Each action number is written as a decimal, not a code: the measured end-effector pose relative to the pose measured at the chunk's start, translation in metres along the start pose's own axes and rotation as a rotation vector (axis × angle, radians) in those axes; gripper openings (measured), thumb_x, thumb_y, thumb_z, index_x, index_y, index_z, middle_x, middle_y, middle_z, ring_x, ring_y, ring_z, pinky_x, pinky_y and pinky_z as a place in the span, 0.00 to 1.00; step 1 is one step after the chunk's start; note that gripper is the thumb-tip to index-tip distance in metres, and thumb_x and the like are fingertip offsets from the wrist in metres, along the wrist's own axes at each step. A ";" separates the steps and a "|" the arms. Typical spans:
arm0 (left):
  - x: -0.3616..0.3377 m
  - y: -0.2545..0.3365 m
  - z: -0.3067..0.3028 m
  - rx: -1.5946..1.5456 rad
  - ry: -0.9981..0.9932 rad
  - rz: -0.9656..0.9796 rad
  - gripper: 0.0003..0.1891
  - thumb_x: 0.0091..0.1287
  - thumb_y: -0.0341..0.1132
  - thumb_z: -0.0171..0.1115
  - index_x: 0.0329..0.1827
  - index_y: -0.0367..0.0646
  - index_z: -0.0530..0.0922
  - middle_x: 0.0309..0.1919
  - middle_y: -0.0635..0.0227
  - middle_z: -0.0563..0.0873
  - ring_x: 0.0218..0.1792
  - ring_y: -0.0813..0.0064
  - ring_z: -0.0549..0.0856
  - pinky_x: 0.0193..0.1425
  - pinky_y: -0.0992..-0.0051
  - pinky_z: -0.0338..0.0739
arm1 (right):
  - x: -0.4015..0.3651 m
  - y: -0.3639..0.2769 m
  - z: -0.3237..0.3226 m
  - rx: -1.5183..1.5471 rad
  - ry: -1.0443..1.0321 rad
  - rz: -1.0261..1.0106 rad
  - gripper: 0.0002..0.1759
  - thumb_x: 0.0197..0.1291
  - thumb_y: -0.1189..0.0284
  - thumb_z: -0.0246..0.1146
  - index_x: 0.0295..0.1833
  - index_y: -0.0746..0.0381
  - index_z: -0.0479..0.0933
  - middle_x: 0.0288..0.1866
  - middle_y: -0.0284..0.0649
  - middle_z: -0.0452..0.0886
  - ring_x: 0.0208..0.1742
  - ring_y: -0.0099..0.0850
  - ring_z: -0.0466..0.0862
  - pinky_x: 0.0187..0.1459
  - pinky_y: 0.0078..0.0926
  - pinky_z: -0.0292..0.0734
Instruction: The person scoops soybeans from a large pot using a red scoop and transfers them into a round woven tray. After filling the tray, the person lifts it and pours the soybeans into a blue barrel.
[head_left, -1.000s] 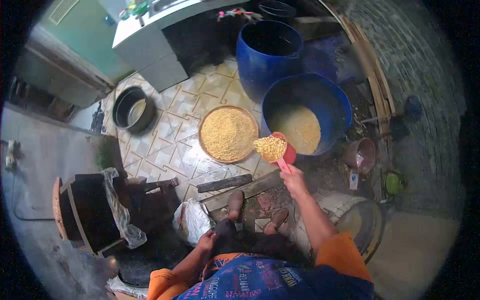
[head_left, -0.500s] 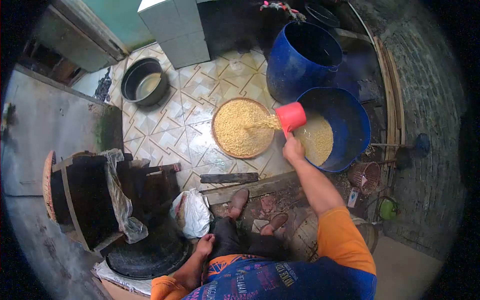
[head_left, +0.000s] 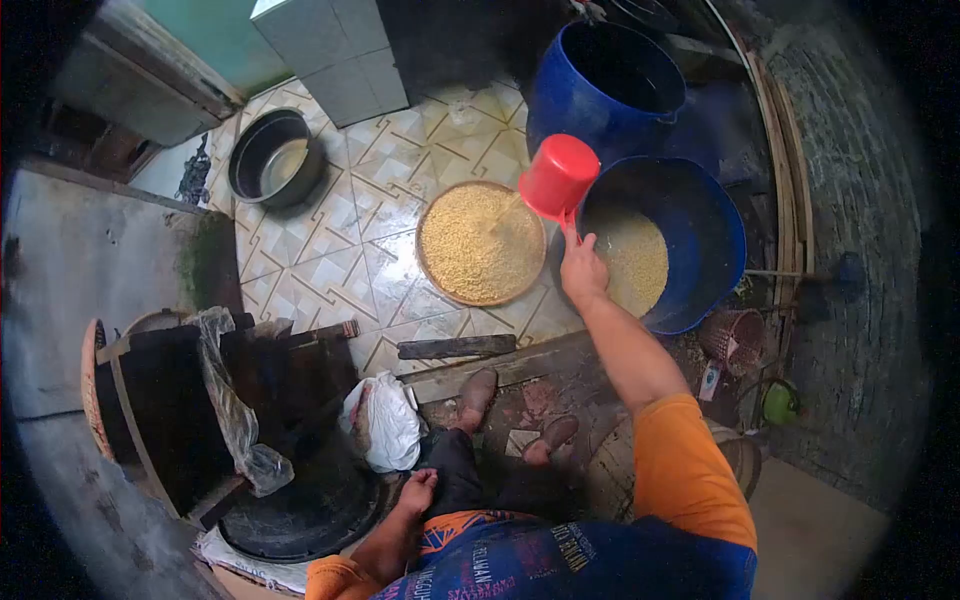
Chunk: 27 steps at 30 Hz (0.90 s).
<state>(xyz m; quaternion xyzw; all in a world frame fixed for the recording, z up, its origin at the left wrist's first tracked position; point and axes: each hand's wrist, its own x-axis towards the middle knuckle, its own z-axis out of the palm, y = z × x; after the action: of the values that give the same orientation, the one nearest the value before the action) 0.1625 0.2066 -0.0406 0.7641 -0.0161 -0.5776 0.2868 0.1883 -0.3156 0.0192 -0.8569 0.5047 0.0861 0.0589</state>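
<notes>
My right hand (head_left: 584, 268) is closed around the handle of a red plastic dipper (head_left: 560, 177), which is tipped over the right side of a round woven tray (head_left: 428, 277). A thin stream runs from its mouth onto the heap of pale yellow soybean-like grains (head_left: 475, 250) in the tray. Just right of my hand stands a cut-down blue tub (head_left: 715, 270), with more of these grains (head_left: 640, 265) and cloudy water in it. My left hand (head_left: 420, 490) rests by my thigh, fingers curled; whatever they hold, if anything, is hidden.
A black basin (head_left: 310, 170) with some liquid stands at the back left. Behind the tub is a tall blue barrel (head_left: 560, 95). A dark wooden bar (head_left: 456, 347) lies before my feet, near a white plastic bag (head_left: 392, 425). At right sits a small wicker basket (head_left: 735, 335).
The red dipper has tilted further over and risen slightly up and left in the view. The thick pour of grains has thinned to a trickle. My left hand stays by my thigh.
</notes>
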 end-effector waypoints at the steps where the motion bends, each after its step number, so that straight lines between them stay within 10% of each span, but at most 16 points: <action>1: 0.002 0.002 0.000 0.023 -0.014 0.012 0.10 0.63 0.34 0.49 0.42 0.39 0.73 0.30 0.74 0.77 0.34 0.84 0.72 0.42 0.81 0.67 | -0.001 0.003 0.004 0.048 -0.029 0.000 0.18 0.56 0.74 0.45 0.54 0.52 0.58 0.42 0.48 0.66 0.36 0.46 0.78 0.34 0.41 0.75; 7: 0.031 -0.049 0.014 0.111 -0.053 0.193 0.15 0.60 0.37 0.53 0.46 0.37 0.71 0.39 0.59 0.78 0.43 0.69 0.76 0.49 0.73 0.68 | -0.048 0.025 0.019 0.414 -0.094 0.029 0.25 0.51 0.79 0.46 0.56 0.51 0.55 0.45 0.53 0.66 0.39 0.55 0.74 0.38 0.48 0.69; 11: 0.008 0.006 0.025 0.285 -0.167 0.030 0.19 0.58 0.38 0.54 0.49 0.36 0.69 0.45 0.52 0.75 0.49 0.60 0.75 0.53 0.70 0.66 | -0.110 0.050 0.069 1.047 -0.123 -0.097 0.20 0.52 0.78 0.50 0.52 0.59 0.61 0.42 0.50 0.72 0.40 0.45 0.75 0.41 0.36 0.69; 14: 0.007 0.015 0.037 0.456 -0.298 0.250 0.25 0.57 0.43 0.54 0.55 0.41 0.66 0.51 0.51 0.72 0.55 0.55 0.69 0.59 0.69 0.62 | -0.167 0.071 0.109 1.226 -0.254 -0.003 0.20 0.51 0.76 0.54 0.52 0.62 0.63 0.43 0.45 0.73 0.42 0.33 0.74 0.44 0.29 0.68; 20: -0.017 0.044 0.077 0.919 -0.387 -0.049 0.31 0.58 0.55 0.46 0.65 0.60 0.52 0.65 0.57 0.51 0.66 0.56 0.46 0.65 0.50 0.39 | -0.248 0.122 0.207 1.449 -0.568 0.634 0.25 0.47 0.76 0.59 0.54 0.62 0.64 0.42 0.36 0.73 0.42 0.26 0.73 0.43 0.23 0.68; 27: -0.019 0.033 0.098 1.160 -0.407 0.017 0.32 0.58 0.57 0.46 0.65 0.64 0.49 0.66 0.58 0.47 0.66 0.53 0.43 0.62 0.45 0.39 | -0.278 0.179 0.271 1.364 -0.617 0.913 0.19 0.50 0.76 0.57 0.51 0.63 0.68 0.43 0.36 0.75 0.44 0.26 0.73 0.44 0.22 0.67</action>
<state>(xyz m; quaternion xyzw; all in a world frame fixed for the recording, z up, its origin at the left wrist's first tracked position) 0.0786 0.1446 -0.0258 0.6698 -0.3884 -0.6068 -0.1798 -0.1244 -0.1131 -0.1910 -0.2876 0.7014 0.0086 0.6521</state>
